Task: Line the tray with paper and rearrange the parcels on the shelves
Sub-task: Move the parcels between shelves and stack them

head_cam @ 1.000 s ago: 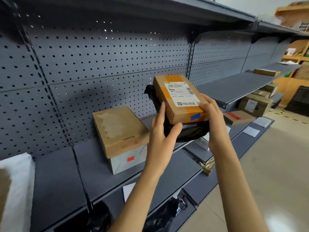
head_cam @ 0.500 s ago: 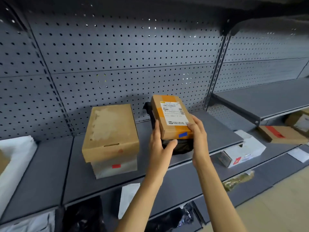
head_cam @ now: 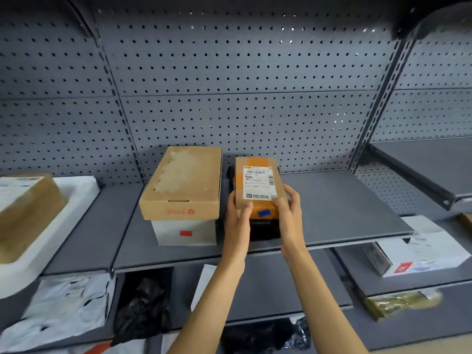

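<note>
A small brown parcel (head_cam: 258,182) with orange tape, a white label and a blue sticker lies on top of a black bag parcel (head_cam: 263,228) on the grey middle shelf (head_cam: 332,215). My left hand (head_cam: 238,218) grips its near left corner and my right hand (head_cam: 288,213) grips its near right corner. Just to the left stands a brown cardboard box (head_cam: 182,185) stacked on a white box (head_cam: 184,232) with a red sticker.
A white tray (head_cam: 51,226) holding a brown parcel (head_cam: 24,213) sits at far left. Below are white bags (head_cam: 69,300), a black bag (head_cam: 143,302), a white box (head_cam: 419,249) and a yellowish packet (head_cam: 398,302). A perforated back panel (head_cam: 229,98) rises behind.
Both hands carried the small parcel and black bag down and leftward onto the shelf beside the stacked boxes. My view turned left, so the tray is more visible.
</note>
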The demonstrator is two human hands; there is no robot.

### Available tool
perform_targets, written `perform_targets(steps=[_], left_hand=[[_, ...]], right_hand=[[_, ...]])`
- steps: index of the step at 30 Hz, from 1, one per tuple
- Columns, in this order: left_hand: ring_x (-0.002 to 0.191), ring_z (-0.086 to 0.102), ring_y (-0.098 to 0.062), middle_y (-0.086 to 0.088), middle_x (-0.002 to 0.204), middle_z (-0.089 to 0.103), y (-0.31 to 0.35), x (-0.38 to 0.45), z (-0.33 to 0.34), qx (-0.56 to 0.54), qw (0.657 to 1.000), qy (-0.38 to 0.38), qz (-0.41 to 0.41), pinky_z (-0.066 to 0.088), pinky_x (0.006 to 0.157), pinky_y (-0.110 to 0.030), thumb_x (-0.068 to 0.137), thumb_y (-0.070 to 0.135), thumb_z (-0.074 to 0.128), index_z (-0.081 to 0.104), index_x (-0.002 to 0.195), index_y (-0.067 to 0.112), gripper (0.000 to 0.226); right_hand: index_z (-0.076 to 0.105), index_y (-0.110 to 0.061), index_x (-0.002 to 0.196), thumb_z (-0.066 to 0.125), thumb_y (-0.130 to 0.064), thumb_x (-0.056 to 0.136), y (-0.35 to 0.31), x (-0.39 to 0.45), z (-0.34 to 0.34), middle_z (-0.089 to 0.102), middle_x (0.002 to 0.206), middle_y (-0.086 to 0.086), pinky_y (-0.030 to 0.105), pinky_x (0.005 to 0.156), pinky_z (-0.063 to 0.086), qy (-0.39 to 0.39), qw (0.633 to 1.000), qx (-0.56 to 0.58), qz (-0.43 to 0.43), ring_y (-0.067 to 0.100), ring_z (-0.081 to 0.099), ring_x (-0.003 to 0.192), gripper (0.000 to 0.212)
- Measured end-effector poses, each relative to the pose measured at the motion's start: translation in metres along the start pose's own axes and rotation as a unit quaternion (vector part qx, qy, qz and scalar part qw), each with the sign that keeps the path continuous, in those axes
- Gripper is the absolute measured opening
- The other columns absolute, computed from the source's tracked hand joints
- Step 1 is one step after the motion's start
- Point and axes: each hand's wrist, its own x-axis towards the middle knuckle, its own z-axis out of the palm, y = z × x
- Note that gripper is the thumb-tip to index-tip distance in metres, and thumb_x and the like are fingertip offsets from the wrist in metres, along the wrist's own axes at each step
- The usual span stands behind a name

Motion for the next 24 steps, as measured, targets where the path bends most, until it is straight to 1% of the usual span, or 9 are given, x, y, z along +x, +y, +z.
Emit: perform_targets(steps=[3,6,10,12,14,17,19,22,24], left_hand=[[0.097,0.057,0.022,0.013,0.126,0.06,-0.002,-0.002,-0.003,-0.001,1.0,0.015,0.011,0.042,0.074,0.003,0.105,0.019,0.049,0.041,0.141,0.031,0.038],[0.091,0.056,0.028,0.017,0.123,0.061,-0.004,-0.003,-0.009,0.005,1.0,0.022,0.003,0.042,0.075,0.003,0.105,0.02,0.049,0.043,0.14,0.032,0.037],[0.117,0.058,0.009,0.011,0.136,0.062,-0.002,-0.006,-0.011,0.001,1.0,0.028,-0.01,0.045,0.088,-0.005,0.102,0.036,0.055,0.044,0.147,0.03,0.047],[0.121,0.054,0.007,0.015,0.138,0.058,-0.002,-0.012,-0.011,0.001,0.999,0.038,-0.006,0.043,0.093,-0.005,0.1,0.032,0.056,0.041,0.146,0.03,0.049],[0.124,0.047,0.008,0.017,0.143,0.047,0.0,-0.023,-0.011,0.009,0.999,0.044,-0.007,0.038,0.104,-0.008,0.103,0.02,0.054,0.031,0.152,0.03,0.055],[0.139,0.03,0.001,0.019,0.154,0.027,0.007,-0.043,-0.018,0.017,0.999,0.026,-0.026,0.027,0.115,-0.023,0.103,0.021,0.054,0.015,0.16,0.031,0.07],[0.14,0.025,0.004,0.026,0.148,0.023,0.015,-0.053,-0.024,0.012,0.999,-0.002,-0.04,0.023,0.115,-0.023,0.103,0.023,0.054,0.013,0.159,0.036,0.07],[0.127,0.031,0.015,0.037,0.136,0.031,0.029,-0.067,-0.042,0.018,0.997,-0.052,-0.055,0.025,0.111,-0.021,0.103,0.027,0.053,0.023,0.152,0.045,0.06],[0.131,0.036,0.011,0.03,0.141,0.039,0.037,-0.073,-0.057,0.017,0.996,-0.075,-0.051,0.028,0.11,-0.019,0.104,0.025,0.052,0.035,0.153,0.037,0.053]], right_hand=[[0.049,-0.031,0.136,0.058,-0.028,0.095,0.001,-0.001,0.005,0.066,0.123,-0.003,0.043,0.102,0.052,-0.004,1.0,-0.001,0.0,0.018,0.066,0.112,0.042],[0.049,-0.031,0.136,0.059,-0.034,0.09,0.006,-0.004,0.011,0.065,0.125,-0.002,0.035,0.098,0.052,0.0,1.0,0.016,0.0,0.018,0.064,0.115,0.047],[0.048,-0.029,0.139,0.059,-0.029,0.096,0.009,-0.003,0.017,0.063,0.13,0.002,0.031,0.099,0.049,-0.002,0.999,0.037,-0.005,0.019,0.062,0.119,0.044],[0.049,-0.03,0.139,0.059,-0.033,0.093,0.011,-0.001,0.019,0.064,0.131,0.001,0.033,0.101,0.048,0.0,0.999,0.04,-0.003,0.019,0.061,0.12,0.047],[0.049,-0.029,0.139,0.059,-0.032,0.093,0.013,0.001,0.022,0.063,0.133,0.0,0.032,0.1,0.047,0.0,0.999,0.043,-0.002,0.018,0.06,0.122,0.047],[0.052,-0.025,0.138,0.059,-0.023,0.096,0.014,0.003,0.027,0.058,0.138,0.001,0.035,0.102,0.049,0.017,0.999,0.028,-0.014,0.02,0.057,0.126,0.043],[0.055,-0.025,0.136,0.061,-0.02,0.093,0.01,0.003,0.029,0.052,0.139,-0.004,0.043,0.109,0.047,0.052,0.997,-0.004,-0.052,0.019,0.053,0.13,0.044],[0.059,-0.024,0.132,0.06,-0.018,0.086,-0.006,-0.007,0.038,0.053,0.133,-0.012,0.051,0.111,0.043,0.091,0.979,-0.076,-0.165,0.015,0.049,0.133,0.046],[0.063,-0.025,0.126,0.057,-0.018,0.085,-0.021,-0.021,0.053,0.06,0.133,-0.01,0.051,0.11,0.042,0.088,0.968,-0.091,-0.216,0.015,0.05,0.13,0.042]])
